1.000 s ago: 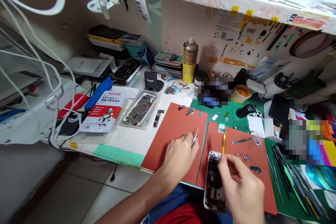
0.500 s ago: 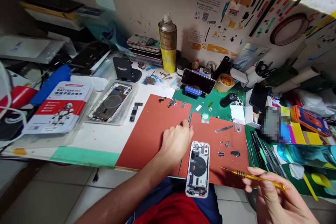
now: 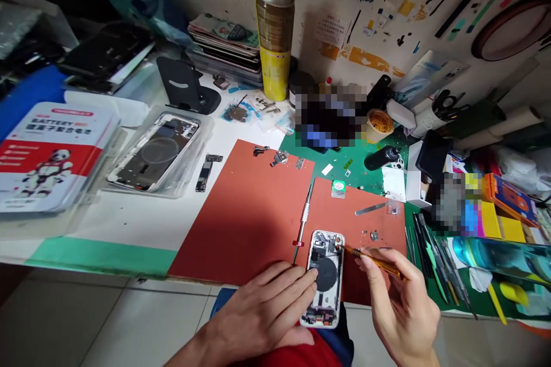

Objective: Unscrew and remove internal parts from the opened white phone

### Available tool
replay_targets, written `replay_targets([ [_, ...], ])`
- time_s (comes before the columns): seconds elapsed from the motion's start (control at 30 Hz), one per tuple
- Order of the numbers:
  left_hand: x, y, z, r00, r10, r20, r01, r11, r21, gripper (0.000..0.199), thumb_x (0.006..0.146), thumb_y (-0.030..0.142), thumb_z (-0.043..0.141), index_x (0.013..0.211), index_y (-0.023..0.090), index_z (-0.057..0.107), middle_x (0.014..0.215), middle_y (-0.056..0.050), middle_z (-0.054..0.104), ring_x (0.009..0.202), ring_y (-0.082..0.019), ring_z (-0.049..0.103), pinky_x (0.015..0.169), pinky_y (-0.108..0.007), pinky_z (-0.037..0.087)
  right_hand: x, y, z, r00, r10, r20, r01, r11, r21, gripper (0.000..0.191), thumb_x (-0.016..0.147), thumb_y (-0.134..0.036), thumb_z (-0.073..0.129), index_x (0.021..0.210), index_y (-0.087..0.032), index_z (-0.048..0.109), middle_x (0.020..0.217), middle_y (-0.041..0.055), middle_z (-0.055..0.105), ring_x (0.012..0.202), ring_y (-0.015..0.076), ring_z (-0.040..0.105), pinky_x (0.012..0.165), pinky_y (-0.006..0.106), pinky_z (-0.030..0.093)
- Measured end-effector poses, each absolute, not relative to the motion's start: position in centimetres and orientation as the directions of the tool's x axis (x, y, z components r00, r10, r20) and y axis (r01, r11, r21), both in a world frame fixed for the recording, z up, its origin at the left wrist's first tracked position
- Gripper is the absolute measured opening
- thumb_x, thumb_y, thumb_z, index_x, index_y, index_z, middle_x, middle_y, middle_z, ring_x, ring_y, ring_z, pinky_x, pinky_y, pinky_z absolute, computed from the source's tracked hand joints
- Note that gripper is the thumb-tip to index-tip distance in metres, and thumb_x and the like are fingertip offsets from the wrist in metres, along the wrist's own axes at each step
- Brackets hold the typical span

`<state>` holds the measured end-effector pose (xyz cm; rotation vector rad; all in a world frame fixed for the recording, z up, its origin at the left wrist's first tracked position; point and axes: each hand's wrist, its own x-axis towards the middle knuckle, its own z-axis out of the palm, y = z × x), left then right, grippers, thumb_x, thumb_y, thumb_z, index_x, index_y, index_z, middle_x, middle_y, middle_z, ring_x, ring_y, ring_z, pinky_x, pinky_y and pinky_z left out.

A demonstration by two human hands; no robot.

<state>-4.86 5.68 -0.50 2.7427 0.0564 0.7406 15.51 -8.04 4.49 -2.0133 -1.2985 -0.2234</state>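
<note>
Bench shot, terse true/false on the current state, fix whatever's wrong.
1. The right hand holds a yellow-handled screwdriver with its tip at a top corner of the phone housing. True.
2. The left hand rests on the phone housing. True.
3. The left hand holds the slim metal tool. False: it lies at the edge of the red mat, with no hand on it.
4. The logic board sits on the red mat. False: it lies on the white bench top.
5. The spray can stands upright. True.

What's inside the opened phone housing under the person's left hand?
The phone housing holds a round black disc and small parts at both ends; the left hand covers its left edge, hiding what lies there.
</note>
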Motion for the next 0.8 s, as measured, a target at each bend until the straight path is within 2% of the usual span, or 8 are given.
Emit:
replay_targets([
  [0.2, -4.6, 6.2, -1.2, 0.882, 0.063, 0.466, -0.088, -0.951, 0.296, 0.052, 0.099, 0.059, 0.052, 0.113, 0.013, 0.072, 0.123, -0.007, 0.076, 0.114, -0.023, 0.066, 0.107, -0.039, 0.045, 15.5, -6.8, 4.0, 0.424, 0.778, 0.464, 0.862, -0.189, -0.471, 0.044, 0.089, -0.010, 0.071, 0.130, -0.019, 0.058, 0.107, 0.0033, 0.075, 0.088, 0.0136, 0.076, 0.082, 0.022, 0.063],
  [0.37, -4.7, 5.7, -1.7, 0.855, 0.092, 0.510, -0.082, -0.948, 0.308, 0.053, 0.096, 0.059, 0.058, 0.112, 0.010, 0.072, 0.120, -0.010, 0.076, 0.114, -0.025, 0.065, 0.105, -0.042, 0.047, 15.5, -6.5, 4.0, 0.402, 0.772, 0.493, 0.881, -0.180, -0.437, 0.038, 0.089, -0.010, 0.070, 0.125, -0.018, 0.061, 0.104, 0.0028, 0.075, 0.086, 0.0127, 0.076, 0.081, 0.021, 0.063],
  [0.53, -4.7, 5.5, -2.0, 0.849, 0.099, 0.520, -0.081, -0.946, 0.312, 0.049, 0.096, 0.058, 0.060, 0.109, 0.012, 0.073, 0.119, -0.009, 0.076, 0.112, -0.025, 0.066, 0.103, -0.042, 0.048, 15.2, -6.7, 3.9, 0.403, 0.769, 0.496, 0.883, -0.185, -0.431, 0.038, 0.088, -0.008, 0.071, 0.123, -0.016, 0.061, 0.103, 0.0034, 0.075, 0.085, 0.0125, 0.076, 0.080, 0.020, 0.063],
  [0.8, -4.7, 5.6, -2.0, 0.844, 0.103, 0.526, -0.095, -0.937, 0.336, 0.045, 0.095, 0.054, 0.064, 0.109, 0.013, 0.073, 0.119, -0.008, 0.077, 0.109, -0.024, 0.066, 0.102, -0.040, 0.048, 14.8, -7.6, 4.0, 0.431, 0.744, 0.511, 0.877, -0.210, -0.433, 0.043, 0.085, -0.007, 0.075, 0.125, -0.014, 0.062, 0.101, 0.0034, 0.075, 0.079, 0.0112, 0.075, 0.076, 0.020, 0.062],
])
